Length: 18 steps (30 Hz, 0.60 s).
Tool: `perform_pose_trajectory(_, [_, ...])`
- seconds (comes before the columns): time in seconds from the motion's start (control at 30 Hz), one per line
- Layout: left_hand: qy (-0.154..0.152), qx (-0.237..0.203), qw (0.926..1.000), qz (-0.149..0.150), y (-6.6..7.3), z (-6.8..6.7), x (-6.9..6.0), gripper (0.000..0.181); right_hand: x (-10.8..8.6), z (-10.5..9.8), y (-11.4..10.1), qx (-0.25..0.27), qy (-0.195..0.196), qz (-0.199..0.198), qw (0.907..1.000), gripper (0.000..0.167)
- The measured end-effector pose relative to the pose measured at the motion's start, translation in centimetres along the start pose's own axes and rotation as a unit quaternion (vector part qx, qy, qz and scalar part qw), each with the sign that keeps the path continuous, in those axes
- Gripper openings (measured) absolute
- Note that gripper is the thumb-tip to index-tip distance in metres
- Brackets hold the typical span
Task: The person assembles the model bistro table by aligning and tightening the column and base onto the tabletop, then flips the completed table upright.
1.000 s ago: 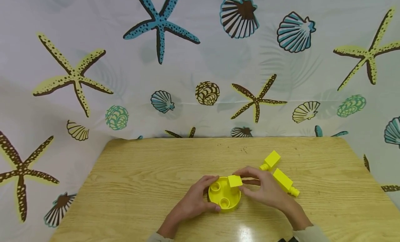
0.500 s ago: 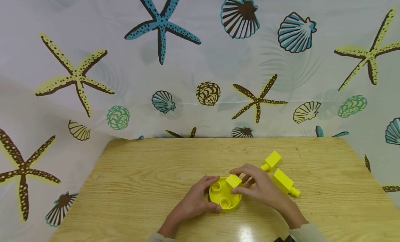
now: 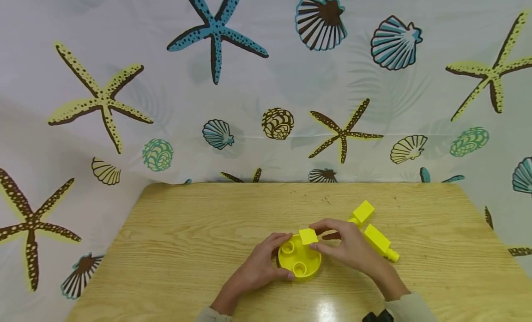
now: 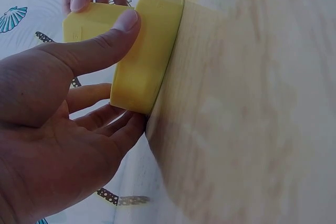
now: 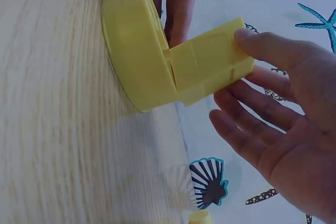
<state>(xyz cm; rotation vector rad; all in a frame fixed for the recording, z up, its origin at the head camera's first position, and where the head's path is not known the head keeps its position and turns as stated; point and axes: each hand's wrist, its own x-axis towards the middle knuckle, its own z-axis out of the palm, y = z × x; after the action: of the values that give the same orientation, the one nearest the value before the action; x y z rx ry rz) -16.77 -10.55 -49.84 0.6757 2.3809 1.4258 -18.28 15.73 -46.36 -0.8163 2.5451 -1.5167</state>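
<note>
A round yellow base with two ring-shaped sockets showing lies on the wooden table. My left hand grips its left side, thumb at the front and fingers behind; the left wrist view shows the base's side wall beside the left thumb. My right hand pinches a yellow block between thumb and fingers at the base's back right. In the right wrist view the block stands up out of the base, tilted, its lower end hidden behind the rim.
Two yellow blocks with ridged pegs, one farther back and one nearer, lie on the table right of the base, close to my right hand and forearm. A patterned cloth hangs behind the table.
My right hand has moved slightly left with the block, whose top has shifted left and a little back and changed its tilt. My left hand keeps its hold on the base.
</note>
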Motion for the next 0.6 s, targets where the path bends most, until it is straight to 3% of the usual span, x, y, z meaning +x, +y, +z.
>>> perform_pose_trajectory(0.13, [0.001,0.003,1.0,0.005,0.1,-0.1,0.0,0.088,0.4,0.3,0.1,-0.004,0.025,0.01,0.9996,0.032])
perform_pose_trajectory(0.27, [0.002,0.004,1.0,0.002,0.0,-0.1,0.0,0.088,0.8,0.7,0.3,-0.001,0.026,0.005,0.9997,0.036])
perform_pose_trajectory(0.43, [0.001,0.005,1.0,0.002,-0.1,-0.1,0.0,0.088,1.2,0.9,0.3,-0.041,0.01,-0.011,0.999,0.045])
perform_pose_trajectory(0.6, [0.001,0.009,1.0,0.005,-0.2,-0.2,0.1,0.089,1.3,0.8,0.4,-0.066,0.029,-0.032,0.9969,0.042])
